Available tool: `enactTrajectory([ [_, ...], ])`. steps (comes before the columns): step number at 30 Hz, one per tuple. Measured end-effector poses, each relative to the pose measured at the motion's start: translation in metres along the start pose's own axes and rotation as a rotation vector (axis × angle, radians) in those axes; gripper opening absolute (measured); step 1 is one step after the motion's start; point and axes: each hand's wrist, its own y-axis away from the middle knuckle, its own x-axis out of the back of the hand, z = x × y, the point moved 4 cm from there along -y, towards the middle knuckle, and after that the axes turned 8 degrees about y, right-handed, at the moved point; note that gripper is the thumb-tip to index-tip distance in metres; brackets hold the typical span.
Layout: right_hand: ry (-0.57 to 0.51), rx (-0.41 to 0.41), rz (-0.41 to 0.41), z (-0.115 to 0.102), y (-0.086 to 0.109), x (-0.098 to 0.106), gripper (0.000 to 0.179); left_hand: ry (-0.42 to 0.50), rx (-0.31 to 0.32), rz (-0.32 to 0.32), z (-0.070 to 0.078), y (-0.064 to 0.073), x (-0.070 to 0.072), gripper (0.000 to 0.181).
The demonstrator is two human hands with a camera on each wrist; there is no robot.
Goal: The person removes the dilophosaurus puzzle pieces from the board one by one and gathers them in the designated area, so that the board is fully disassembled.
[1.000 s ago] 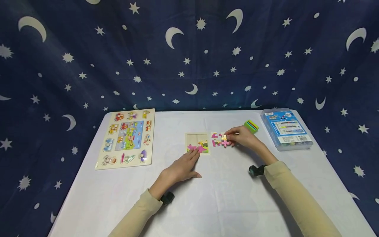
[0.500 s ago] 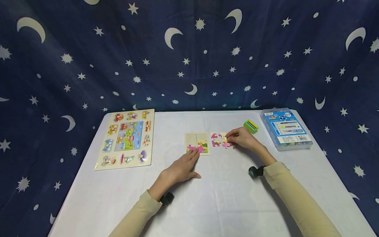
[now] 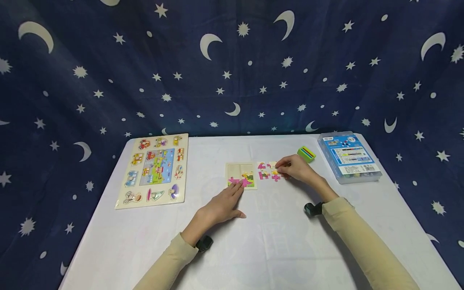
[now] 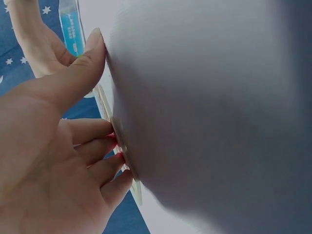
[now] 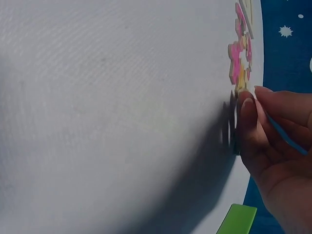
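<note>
A small square wooden puzzle board (image 3: 241, 167) lies mid-table, with pink and green pieces in its front part. My left hand (image 3: 221, 205) rests its fairly straight fingertips on the board's front edge; in the left wrist view those fingers (image 4: 100, 146) touch its rim. To the board's right, several loose pink and yellow puzzle pieces (image 3: 264, 175) lie close together. My right hand (image 3: 298, 168) is at their right side, thumb and index finger pinching a puzzle piece (image 5: 241, 87) with yellow on it. Those fingers partly cover that piece.
A larger vehicle puzzle board (image 3: 125, 197) lies at the left. Behind my right hand sits a green block with coloured stripes (image 3: 306, 154). A clear box with a blue label (image 3: 349, 157) stands at the back right. A dark starry curtain (image 3: 232, 92) hangs behind the table.
The yellow-and-pink piece at my right fingertips, raised and shiny a second ago, is now lower among the loose pieces. My left hand stays on the board.
</note>
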Motion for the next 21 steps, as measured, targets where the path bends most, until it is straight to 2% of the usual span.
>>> enactTrajectory([
  [6,0.011,0.043,0.003,-0.021,-0.005,-0.004,0.019,0.018,0.01,0.011,0.001,0.0,0.001,0.093],
  [11,0.002,0.117,-0.018,-0.041,-0.014,-0.02,0.017,0.003,0.012,0.028,-0.001,0.002,-0.001,0.092],
  [14,-0.006,0.126,-0.044,-0.05,-0.018,-0.028,0.017,-0.006,-0.002,0.033,0.001,0.002,0.0,0.093],
  [21,0.007,0.186,-0.095,-0.062,-0.025,-0.041,0.016,-0.021,-0.04,-0.023,0.001,-0.006,0.002,0.105],
])
